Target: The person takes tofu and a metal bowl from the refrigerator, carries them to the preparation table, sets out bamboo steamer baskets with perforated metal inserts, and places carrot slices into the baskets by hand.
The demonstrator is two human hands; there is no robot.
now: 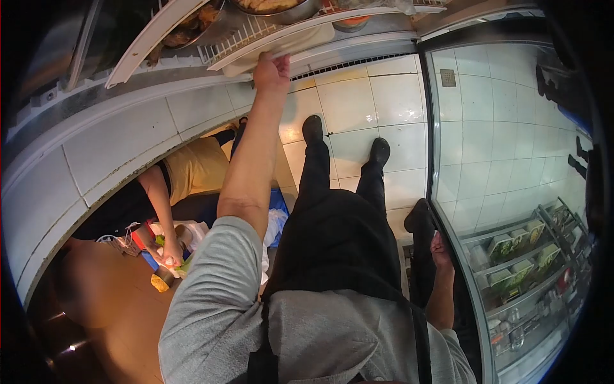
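Observation:
My left hand (272, 73) stretches forward to the lower part of an open refrigerator. Its curled fingers meet the near edge of a pale, flat tray (307, 41) under a white wire shelf (240, 41); the fingertips are partly hidden. Lower on the right, my right hand (440, 249) is bent at the edge of a glass door (470, 185), its fingers curled against the dark frame. On the wire shelf above my left hand sit a metal bowl of food (272, 8) and another metal bowl with dark brown food (198, 29).
A co-worker (192, 169) is at the left, hands among bags and food packs (182, 246). White floor tiles (348, 99) lie under my black shoes. Through or in the door glass, a rack with green-filled containers (511, 243) shows.

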